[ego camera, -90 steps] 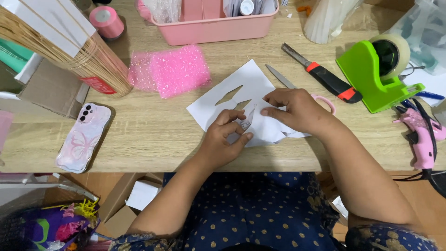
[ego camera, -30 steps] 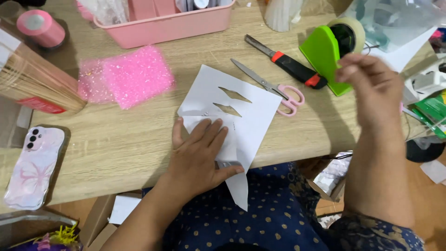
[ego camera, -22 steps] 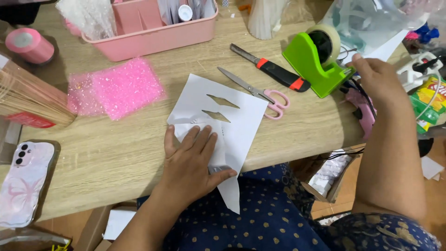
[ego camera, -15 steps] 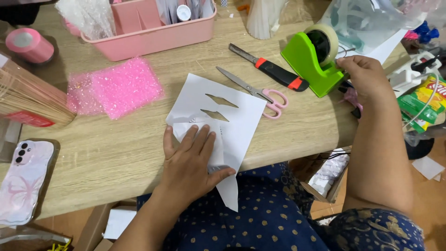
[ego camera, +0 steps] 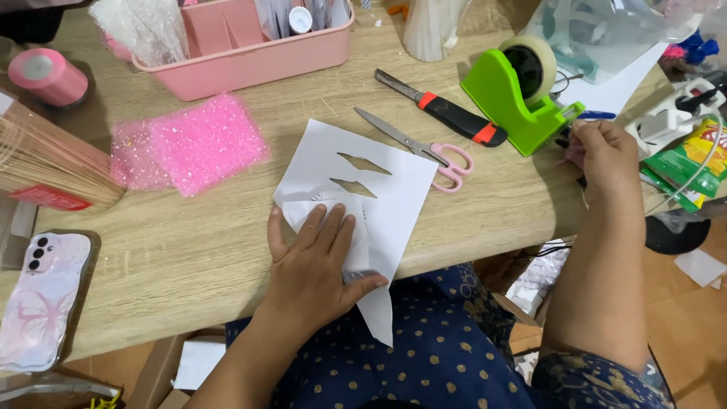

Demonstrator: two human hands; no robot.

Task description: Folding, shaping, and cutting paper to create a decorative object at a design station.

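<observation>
A single camera on the person's head looks steeply down and forward over the light wooden bench point(ego camera: 189, 250), close enough that both forearms run in from the bottom edge. The bench's near rim crosses the lower half at a slant; the person's dotted dark blue lap point(ego camera: 424, 356) shows below it. The far side is cut off at a pink plastic tray point(ego camera: 250, 57) along the top.

White paper sheet point(ego camera: 394, 189) with two cut-out slits, flat at table edge, corner overhanging
</observation>
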